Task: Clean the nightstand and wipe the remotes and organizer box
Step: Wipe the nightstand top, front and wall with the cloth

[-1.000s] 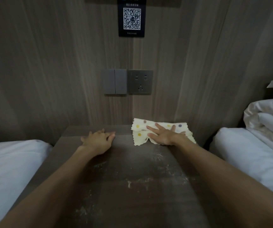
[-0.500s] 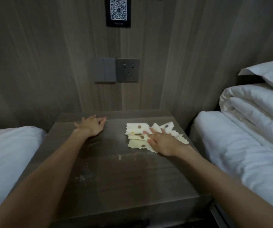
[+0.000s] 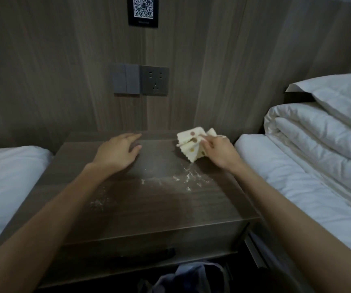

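- Wood-grain wall panel (image 3: 212, 60) behind; on it a dark sign with a QR code (image 3: 142, 9) at top, and lower down a grey double switch (image 3: 126, 81) touching a grey socket (image 3: 155, 80) on its right.
- Dark wooden nightstand (image 3: 149, 210) stands against the wall, between two beds.
- Bed on the left (image 3: 5, 176): plain white sheet. Bed on the right (image 3: 297, 187): white sheet, with a folded white duvet (image 3: 318, 134) stacked at the wall end and a pillow (image 3: 339, 92) on top of it.
- My left hand (image 3: 117, 153): palm down on the nightstand top, far half, left of centre. Fingers straight, pointing toward the wall. Holds nothing.
- My right hand (image 3: 221, 153): at the far right corner of the top, fingers curled round a cream cloth (image 3: 189, 144) with coloured dots and a zigzag edge.
- The cloth is bunched in folds and stands up from the surface. Its lowest corner is at or just above the wood; contact not resolvable.
- White crumbs (image 3: 187, 178) are scattered on the top just in front of the cloth, running left in a thin line. A second, fainter dusty patch (image 3: 98, 201) lies nearer me, beside my left forearm.
- The hands are well apart, with bare wood between them.
- Below the front edge: a bluish-grey fabric heap (image 3: 191, 275), too dark to identify.
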{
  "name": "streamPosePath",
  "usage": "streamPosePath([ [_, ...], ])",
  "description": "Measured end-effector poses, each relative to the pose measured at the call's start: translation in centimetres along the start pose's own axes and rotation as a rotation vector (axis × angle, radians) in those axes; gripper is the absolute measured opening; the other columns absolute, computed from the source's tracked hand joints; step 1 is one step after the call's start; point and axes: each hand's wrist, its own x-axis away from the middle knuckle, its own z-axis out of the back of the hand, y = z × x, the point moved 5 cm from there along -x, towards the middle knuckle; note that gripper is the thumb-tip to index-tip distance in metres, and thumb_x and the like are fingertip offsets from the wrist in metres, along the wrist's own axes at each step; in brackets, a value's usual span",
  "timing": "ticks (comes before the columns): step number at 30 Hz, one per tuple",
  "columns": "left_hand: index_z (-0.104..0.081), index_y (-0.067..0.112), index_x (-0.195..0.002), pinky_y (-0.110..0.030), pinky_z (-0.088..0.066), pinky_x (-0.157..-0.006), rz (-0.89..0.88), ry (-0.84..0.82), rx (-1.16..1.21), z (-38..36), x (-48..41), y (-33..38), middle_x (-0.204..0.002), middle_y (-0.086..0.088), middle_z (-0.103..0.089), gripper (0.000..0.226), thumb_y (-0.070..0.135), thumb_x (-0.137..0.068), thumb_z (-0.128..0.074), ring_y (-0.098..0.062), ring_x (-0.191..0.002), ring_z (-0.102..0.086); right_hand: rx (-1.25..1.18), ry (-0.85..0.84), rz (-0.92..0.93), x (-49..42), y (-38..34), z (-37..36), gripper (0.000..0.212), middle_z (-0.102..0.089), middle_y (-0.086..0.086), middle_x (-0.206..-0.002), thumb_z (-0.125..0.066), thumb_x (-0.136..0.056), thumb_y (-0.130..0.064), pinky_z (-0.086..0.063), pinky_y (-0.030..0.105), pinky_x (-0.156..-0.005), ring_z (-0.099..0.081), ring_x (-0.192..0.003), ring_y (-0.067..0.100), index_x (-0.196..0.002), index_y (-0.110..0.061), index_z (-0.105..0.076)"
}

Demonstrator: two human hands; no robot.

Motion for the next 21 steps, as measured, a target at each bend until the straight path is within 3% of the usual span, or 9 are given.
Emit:
streamPosePath([
  [5,-0.037,0.034,-0.146,-0.035,-0.032,-0.109,0.013,-0.097,-0.029,-2.1,0.2,2.0,-0.153,0.006,-0.037,0.048,0.046,-0.1,-0.038,-0.02,-0.14,-0.034,-0.055,-0.035,-0.088,-5.3,1.8,-1.8,0.038,-0.064,0.021,-0.115,-0.038,-0.103,-0.029,-0.047,0.044,-0.091,-0.057,-0.111,0.038,-0.134,-0.015,-0.055],
  [10,-0.04,0.034,-0.145,-0.036,-0.031,-0.112,-0.022,-0.109,-0.013,-4.8,-1.7,2.5,-0.151,0.007,-0.04,0.045,0.044,-0.101,-0.037,-0.019,-0.138,-0.036,-0.066,-0.095,-0.127,-9.6,3.4,-5.0,0.041,-0.054,0.015,-0.137,-0.035,-0.103,-0.027,-0.04,0.043,-0.104,-0.049,-0.125,0.035,-0.143,-0.022,-0.045],
  [13,-0.043,0.031,-0.143,-0.039,-0.035,-0.109,-0.092,-0.06,-0.051,-5.4,-2.5,3.1,-0.147,0.005,-0.046,0.043,0.04,-0.101,-0.038,-0.021,-0.133,-0.043,-0.047,-0.253,-0.133,-11.6,4.3,-7.4,0.045,-0.044,0.009,-0.145,-0.032,-0.102,-0.032,-0.029,0.038,-0.111,-0.04,-0.134,0.032,-0.146,-0.033,-0.038],
  [17,-0.045,0.033,-0.14,-0.049,-0.021,-0.116,-0.099,-0.053,-0.091,-6.2,-3.2,3.3,-0.143,0.006,-0.051,0.039,0.036,-0.102,-0.036,-0.016,-0.132,-0.045,0.159,-0.375,-0.169,-12.6,5.6,-9.5,0.063,-0.015,-0.006,-0.161,-0.022,-0.089,-0.069,-0.002,0.064,-0.114,-0.004,-0.148,0.037,-0.147,-0.046,-0.027],
  [21,-0.045,0.031,-0.141,-0.052,-0.015,-0.118,-0.07,-0.067,-0.092,-6.7,-3.3,3.4,-0.14,0.003,-0.054,0.039,0.03,-0.103,-0.036,-0.017,-0.13,-0.047,0.198,-0.414,-0.119,-12.1,5.9,-9.7,0.055,0.003,-0.008,-0.163,-0.017,-0.097,-0.062,0.01,0.059,-0.116,0.009,-0.15,0.029,-0.149,-0.044,-0.022],
])
